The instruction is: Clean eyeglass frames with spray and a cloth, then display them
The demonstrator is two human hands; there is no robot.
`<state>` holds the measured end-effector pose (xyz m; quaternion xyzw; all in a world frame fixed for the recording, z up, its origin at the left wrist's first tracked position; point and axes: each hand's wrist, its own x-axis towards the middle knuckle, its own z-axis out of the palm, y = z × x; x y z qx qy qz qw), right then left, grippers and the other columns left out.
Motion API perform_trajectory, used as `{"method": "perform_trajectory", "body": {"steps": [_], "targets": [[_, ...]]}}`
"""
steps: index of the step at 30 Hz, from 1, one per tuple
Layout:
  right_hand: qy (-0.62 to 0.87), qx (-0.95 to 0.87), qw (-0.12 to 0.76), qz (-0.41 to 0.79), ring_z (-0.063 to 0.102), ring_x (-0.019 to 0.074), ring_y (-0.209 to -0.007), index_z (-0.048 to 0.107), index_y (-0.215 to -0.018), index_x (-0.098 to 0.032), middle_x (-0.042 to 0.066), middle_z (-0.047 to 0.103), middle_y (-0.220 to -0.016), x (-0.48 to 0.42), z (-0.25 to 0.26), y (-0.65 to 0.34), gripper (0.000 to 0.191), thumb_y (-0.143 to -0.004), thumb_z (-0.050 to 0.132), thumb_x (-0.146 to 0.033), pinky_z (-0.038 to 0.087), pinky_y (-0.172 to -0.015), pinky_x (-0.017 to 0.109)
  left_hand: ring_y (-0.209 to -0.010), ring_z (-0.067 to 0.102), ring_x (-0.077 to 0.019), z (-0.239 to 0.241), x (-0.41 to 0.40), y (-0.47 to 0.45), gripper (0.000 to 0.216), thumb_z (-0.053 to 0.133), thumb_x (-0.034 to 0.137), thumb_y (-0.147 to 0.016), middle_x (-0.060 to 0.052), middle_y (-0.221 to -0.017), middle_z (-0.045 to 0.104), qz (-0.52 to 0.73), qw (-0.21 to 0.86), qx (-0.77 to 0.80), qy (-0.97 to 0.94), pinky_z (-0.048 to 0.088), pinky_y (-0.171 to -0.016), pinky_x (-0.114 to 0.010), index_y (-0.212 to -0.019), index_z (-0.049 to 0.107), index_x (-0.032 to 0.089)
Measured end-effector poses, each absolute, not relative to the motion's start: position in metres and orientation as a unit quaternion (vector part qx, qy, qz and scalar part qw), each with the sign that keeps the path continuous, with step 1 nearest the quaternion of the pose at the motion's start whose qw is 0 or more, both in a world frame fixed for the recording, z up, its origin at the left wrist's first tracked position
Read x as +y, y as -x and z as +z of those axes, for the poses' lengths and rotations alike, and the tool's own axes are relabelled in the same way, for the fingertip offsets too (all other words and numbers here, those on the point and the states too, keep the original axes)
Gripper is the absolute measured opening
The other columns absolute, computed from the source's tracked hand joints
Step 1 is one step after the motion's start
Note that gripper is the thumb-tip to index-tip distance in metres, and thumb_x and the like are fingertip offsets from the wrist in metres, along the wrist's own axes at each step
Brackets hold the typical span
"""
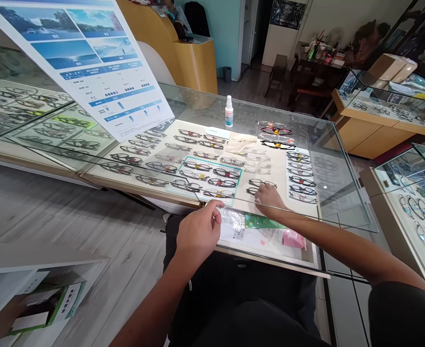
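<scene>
My right hand (pixel 270 200) reaches into the glass display case (pixel 346 222), fingers bent down and closed on a pair of dark-framed eyeglasses (pixel 253 191). Another pair of eyeglasses (pixel 262 182) lies just behind the fingertips. My left hand (pixel 200 229) is at the case's front edge, its fingers curled inward; whatever they may hold is hidden. Beyond it lies a teal-bordered mat (pixel 211 165) bearing several eyeglasses. To the right, a white tray (pixel 289 187) carries a column of eyeglasses.
A white spray bottle (pixel 228 113) and two darker eyeglasses stand on the glass top. A large printed sign (pixel 125 103) leans at the left. Below my hands, an open drawer (pixel 273 262) holds papers and a green packet (pixel 263 221). More display cases (pixel 393 176) stand at the right.
</scene>
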<state>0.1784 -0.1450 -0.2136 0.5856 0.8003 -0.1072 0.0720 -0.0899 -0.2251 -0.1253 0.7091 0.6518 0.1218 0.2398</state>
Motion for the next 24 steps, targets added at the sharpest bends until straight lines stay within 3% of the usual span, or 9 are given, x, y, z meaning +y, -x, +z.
{"method": "perform_trajectory", "body": {"steps": [2,4,8,12,15,18,21,24], "targets": [[-0.546,0.82,0.081,-0.154,0.066,0.0293,-0.116,0.075,-0.122,-0.015,0.015,0.075,-0.127,-0.171,-0.192,-0.166,0.026,-0.104,0.057,-0.02,0.047,-0.098,0.039,-0.081,0.069,-0.0178,-0.125,-0.226,0.09,0.042,0.051,0.013,-0.093,0.008,-0.094,0.077,0.12,0.244,0.651,-0.709,0.039,-0.069,-0.031,-0.125,0.068,0.034],[-0.512,0.831,0.09,-0.198,0.07,0.0224,-0.107,0.07,-0.127,-0.021,0.006,0.078,-0.122,-0.196,-0.165,-0.158,0.033,-0.098,0.061,-0.011,0.048,-0.089,0.031,-0.081,0.069,-0.0177,-0.124,-0.226,0.09,0.041,0.052,0.013,-0.092,0.008,-0.093,0.077,0.121,0.244,0.65,-0.709,0.038,-0.069,-0.031,-0.123,0.069,0.033],[-0.41,0.848,0.123,-0.312,0.071,0.0221,-0.099,0.07,-0.12,-0.024,0.005,0.08,-0.117,-0.22,-0.096,-0.164,0.031,-0.096,0.063,-0.006,0.043,-0.077,0.03,-0.079,0.068,-0.017,-0.124,-0.224,0.09,0.038,0.052,0.014,-0.092,0.008,-0.091,0.076,0.124,0.249,0.649,-0.709,0.038,-0.069,-0.031,-0.121,0.069,0.033],[-0.499,0.839,0.057,-0.208,0.07,0.0213,-0.086,0.073,-0.117,-0.025,0.006,0.081,-0.106,-0.181,-0.037,-0.191,0.027,-0.102,0.057,-0.008,0.039,-0.07,0.03,-0.078,0.068,-0.0167,-0.126,-0.223,0.09,0.037,0.052,0.014,-0.092,0.009,-0.09,0.076,0.129,0.245,0.647,-0.711,0.038,-0.07,-0.031,-0.119,0.07,0.033],[-0.585,0.809,-0.004,-0.059,0.07,0.0242,-0.09,0.076,-0.121,-0.024,0.007,0.082,-0.109,-0.121,-0.022,-0.22,0.029,-0.105,0.055,-0.015,0.043,-0.074,0.032,-0.08,0.069,-0.0165,-0.126,-0.224,0.09,0.036,0.051,0.013,-0.092,0.008,-0.091,0.077,0.14,0.236,0.644,-0.714,0.038,-0.071,-0.031,-0.117,0.07,0.032],[-0.583,0.809,-0.03,0.068,0.066,0.0337,-0.118,0.083,-0.113,-0.017,0.015,0.078,-0.133,-0.06,-0.031,-0.248,0.026,-0.104,0.059,-0.021,0.049,-0.096,0.043,-0.081,0.069,-0.0163,-0.126,-0.225,0.09,0.034,0.051,0.014,-0.093,0.007,-0.092,0.077,0.152,0.234,0.639,-0.717,0.039,-0.072,-0.031,-0.115,0.069,0.031],[-0.58,0.812,-0.026,0.059,0.057,0.0365,-0.137,0.085,-0.117,-0.015,0.016,0.072,-0.149,-0.016,-0.047,-0.266,0.028,-0.104,0.063,-0.026,0.046,-0.113,0.049,-0.081,0.07,-0.0171,-0.126,-0.227,0.091,0.034,0.051,0.015,-0.094,0.006,-0.091,0.077,0.162,0.224,0.636,-0.72,0.038,-0.07,-0.031,-0.117,0.07,0.031],[-0.581,0.813,-0.012,0.024,0.052,0.0355,-0.146,0.087,-0.117,-0.018,0.012,0.068,-0.157,0.008,-0.06,-0.272,0.026,-0.102,0.068,-0.028,0.043,-0.119,0.049,-0.081,0.07,-0.0177,-0.128,-0.228,0.091,0.035,0.051,0.015,-0.094,0.005,-0.09,0.077,0.168,0.216,0.632,-0.725,0.039,-0.07,-0.031,-0.118,0.07,0.031]]}}
